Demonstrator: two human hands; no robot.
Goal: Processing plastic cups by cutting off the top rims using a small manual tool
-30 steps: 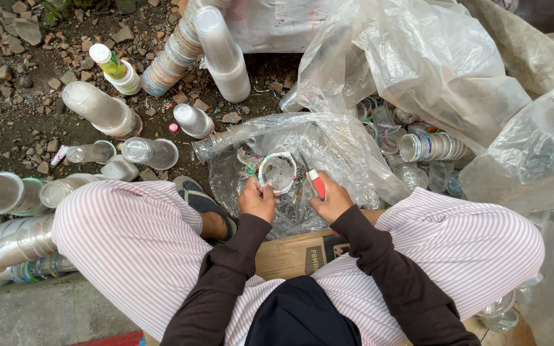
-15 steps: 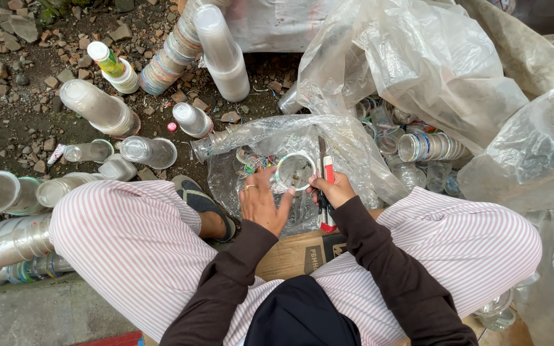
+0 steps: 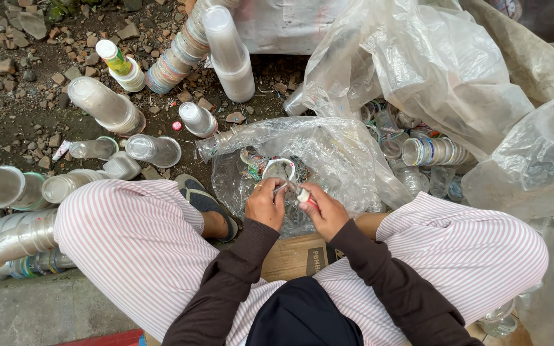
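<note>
Both hands meet above a clear plastic bag (image 3: 328,154) between the knees. Left hand (image 3: 265,204) grips a clear plastic cup (image 3: 279,170) by its rim, its mouth facing up. Right hand (image 3: 324,210) is closed around a small red-and-white cutter (image 3: 305,196), its tip touching the cup. Stacked cups (image 3: 226,54) stand on the stony ground (image 3: 14,83) behind.

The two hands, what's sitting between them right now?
In the head view, a clear plastic cup and a small red-and-white tool lie between the left hand and right hand.
</note>
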